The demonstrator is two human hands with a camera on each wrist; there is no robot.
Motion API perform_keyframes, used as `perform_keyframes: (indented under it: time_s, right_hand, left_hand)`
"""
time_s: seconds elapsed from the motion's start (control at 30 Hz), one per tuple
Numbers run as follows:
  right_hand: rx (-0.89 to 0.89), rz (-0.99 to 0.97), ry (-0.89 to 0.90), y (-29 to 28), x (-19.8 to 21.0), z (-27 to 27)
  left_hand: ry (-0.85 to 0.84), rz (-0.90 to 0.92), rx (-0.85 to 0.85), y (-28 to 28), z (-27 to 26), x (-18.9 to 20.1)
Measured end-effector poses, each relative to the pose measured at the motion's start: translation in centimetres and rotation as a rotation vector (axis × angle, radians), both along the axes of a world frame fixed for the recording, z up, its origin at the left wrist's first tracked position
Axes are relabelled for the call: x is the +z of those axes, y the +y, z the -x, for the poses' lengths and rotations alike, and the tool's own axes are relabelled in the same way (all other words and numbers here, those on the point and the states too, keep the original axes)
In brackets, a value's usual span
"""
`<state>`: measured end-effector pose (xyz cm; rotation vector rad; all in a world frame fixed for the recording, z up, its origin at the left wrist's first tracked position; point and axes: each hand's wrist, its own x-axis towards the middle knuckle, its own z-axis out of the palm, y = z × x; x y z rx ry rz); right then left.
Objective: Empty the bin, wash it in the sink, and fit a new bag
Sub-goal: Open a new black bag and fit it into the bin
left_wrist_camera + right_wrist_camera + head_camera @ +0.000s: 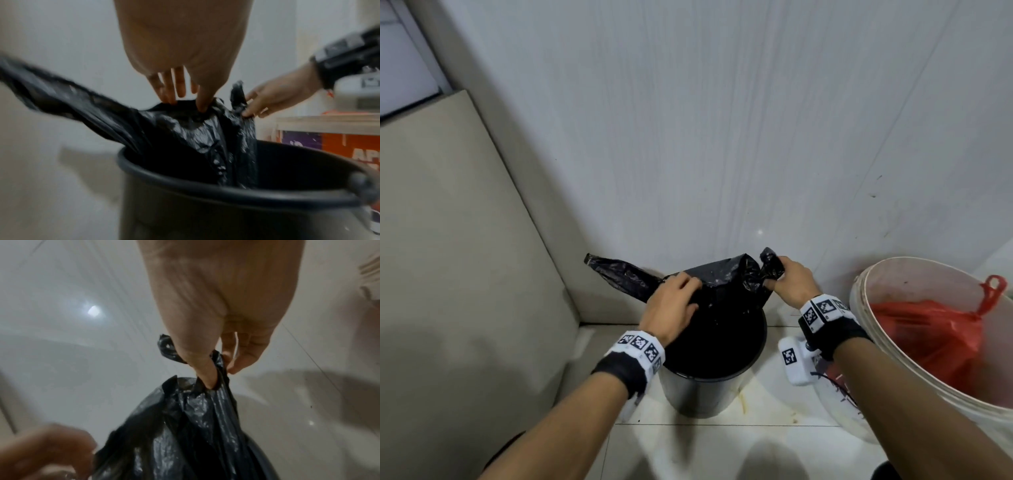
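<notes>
A round black bin (705, 394) stands on the floor in the corner, and a black bag (722, 277) rises out of it. My left hand (693, 286) sits on the bag's top left; in the left wrist view the left hand (186, 104) pinches the bag's upper edge between thumb and fingers. My right hand (774, 279) grips the bag's right handle, and the right wrist view shows the right hand (221, 376) with thumb and fingers closed round that twisted strip. The bag's left handle (616, 270) sticks out loose to the left. The bin's rim (205, 183) is bare of bag.
A large white bucket (893, 281) holding a tied red bag (928, 335) stands just right of the bin. A beige panel (448, 240) closes the left side and a white wall (722, 137) the back. Pale floor tiles (722, 452) lie in front.
</notes>
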<state>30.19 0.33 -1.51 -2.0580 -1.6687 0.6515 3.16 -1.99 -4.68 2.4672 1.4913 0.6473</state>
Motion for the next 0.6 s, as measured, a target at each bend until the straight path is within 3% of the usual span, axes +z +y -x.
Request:
perform_keyframes:
  time_s: [0.1,0.17,0.23,0.3,0.4,0.5,0.6]
  right_hand:
    - [-0.103,-0.056,0.178,-0.5,0.9,0.1]
    - [-0.112,-0.244,0.155,-1.7,2.2,1.4]
    - [-0.045,-0.564,0.093,-3.0,3.5,3.9]
    - [0.139,-0.706,0.075,-3.4,3.5,6.6]
    - [0.351,-0.513,-0.128,-2.1,0.7,8.8]
    - [0.268,-0.205,-0.265,-0.2,-2.2,7.5]
    - [0.184,0.013,-0.238,0.5,-3.8,4.1]
  left_hand:
    - [-0.005,0.101,0.045,2.6,-0.8,-1.0]
    - [0.017,0.138,0.050,4.3,-1.0,-1.4]
    - [0.048,0.172,0.043,5.4,-1.0,-1.8]
    - [0.062,0.196,0.039,6.1,-0.7,-2.4]
    - [0.048,0.219,0.002,7.0,-0.2,-3.1]
    - [0.002,0.230,-0.033,7.2,0.7,-3.6]
    - [-0.050,0.242,-0.013,7.0,2.1,-4.2]
